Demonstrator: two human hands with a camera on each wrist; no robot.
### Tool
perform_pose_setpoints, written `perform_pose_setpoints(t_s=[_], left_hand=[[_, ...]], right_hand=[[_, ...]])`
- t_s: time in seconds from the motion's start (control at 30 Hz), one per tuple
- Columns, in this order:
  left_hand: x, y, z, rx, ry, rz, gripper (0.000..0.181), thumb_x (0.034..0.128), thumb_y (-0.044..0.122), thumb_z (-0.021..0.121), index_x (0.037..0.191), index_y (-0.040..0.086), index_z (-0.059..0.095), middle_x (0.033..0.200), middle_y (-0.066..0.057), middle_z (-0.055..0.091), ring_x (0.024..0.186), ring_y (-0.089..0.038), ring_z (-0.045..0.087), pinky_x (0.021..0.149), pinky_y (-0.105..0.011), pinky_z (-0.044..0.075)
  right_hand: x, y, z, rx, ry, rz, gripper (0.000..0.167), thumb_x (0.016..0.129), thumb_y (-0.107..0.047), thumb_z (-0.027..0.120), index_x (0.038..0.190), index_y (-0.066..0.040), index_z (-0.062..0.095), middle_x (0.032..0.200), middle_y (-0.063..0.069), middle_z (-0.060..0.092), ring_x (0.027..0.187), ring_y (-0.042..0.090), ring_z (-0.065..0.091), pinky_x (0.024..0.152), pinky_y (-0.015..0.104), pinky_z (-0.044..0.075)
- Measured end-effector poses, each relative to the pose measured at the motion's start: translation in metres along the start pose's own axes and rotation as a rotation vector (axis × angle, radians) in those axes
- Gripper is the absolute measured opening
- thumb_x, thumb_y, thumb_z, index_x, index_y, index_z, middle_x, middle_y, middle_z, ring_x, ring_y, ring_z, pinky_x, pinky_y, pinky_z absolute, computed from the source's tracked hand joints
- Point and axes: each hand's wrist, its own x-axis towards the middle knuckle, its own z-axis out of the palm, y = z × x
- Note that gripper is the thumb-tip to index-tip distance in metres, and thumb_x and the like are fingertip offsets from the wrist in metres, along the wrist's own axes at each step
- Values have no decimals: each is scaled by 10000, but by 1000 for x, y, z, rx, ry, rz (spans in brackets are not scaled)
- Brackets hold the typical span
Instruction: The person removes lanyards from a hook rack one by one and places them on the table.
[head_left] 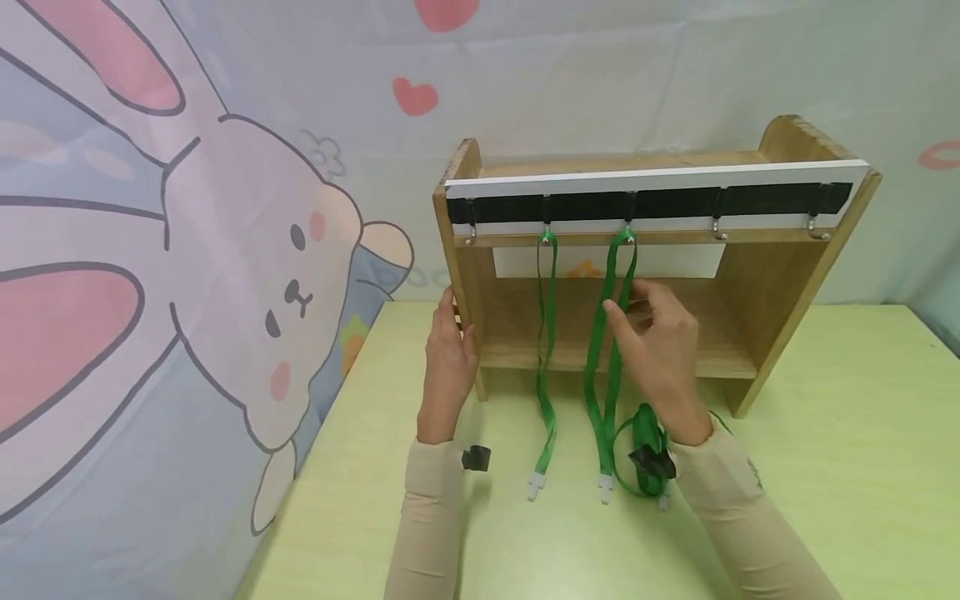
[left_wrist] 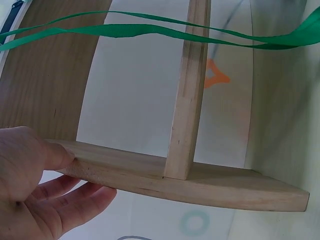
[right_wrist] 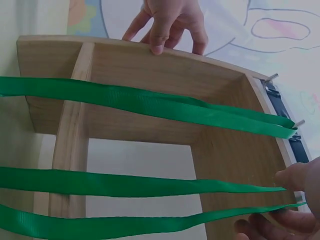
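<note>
My left hand (head_left: pixel 447 358) grips the left side panel (left_wrist: pixel 135 172) of a wooden shelf, thumb at its front edge and fingers on the outer face. A green lanyard (head_left: pixel 611 408) hangs by its loop from the middle hook, white clip downward. My right hand (head_left: pixel 663 346) is at this lanyard's upper part, its thumb against the strands; thumb and fingers stand apart in the right wrist view, without a plain pinch. A second green lanyard (head_left: pixel 546 392) hangs from the hook to the left. Below the right wrist, a bundled green lanyard (head_left: pixel 647 433) lies on the table.
A black strip (head_left: pixel 675 204) on a white board along the shelf's top carries several metal hooks, such as the right-hand hook (head_left: pixel 813 227). The shelf stands on a pale yellow-green table (head_left: pixel 337 500). A cartoon-printed cloth (head_left: pixel 247 208) covers the wall behind and at left.
</note>
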Motion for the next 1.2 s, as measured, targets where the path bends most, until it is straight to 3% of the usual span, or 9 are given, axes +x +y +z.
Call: perform_pose_setpoints(t_s=[0.23,0.33,0.5,0.77,1.2], left_hand=[[-2,0,3,-9,16,19,587,981,-96,562,1496,-43,286,1147,-288,537,971,-414,643,770,-453,602],[-2,0,3,-13,16,19,587,980,-94,565,1496,-42,291,1156,-285,537,973,-410,641,772,-453,600],[-3,0,3,-6,4,24,589,984,-89,563,1500,-58,281,1189,-292,531,994,-414,634,780,-456,596],[-2,-1,2,5,15,42,590,984,-83,568,1497,-67,277,1178,-298,531,985,-424,635,769,-462,596],[1,-3,1,12,21,47,596,974,-92,580,1491,-64,285,1182,-304,532,993,-429,634,772,-462,598]], right_hand=[[1,3,5,-36,-32,-31,115,896,-8,749,884,79,674,844,201,690,708,338,694,606,426,583],[0,3,7,-35,-45,-40,131,901,2,735,822,74,659,805,211,676,677,347,681,595,468,577],[-1,4,6,-46,-45,-46,181,914,18,703,748,59,646,744,190,671,631,313,660,571,390,536],[5,2,3,-19,-6,-89,185,900,33,702,722,50,652,679,164,654,558,278,617,564,115,399],[6,-8,-2,11,17,-70,104,885,67,694,780,64,694,686,145,670,567,263,617,582,82,399]])
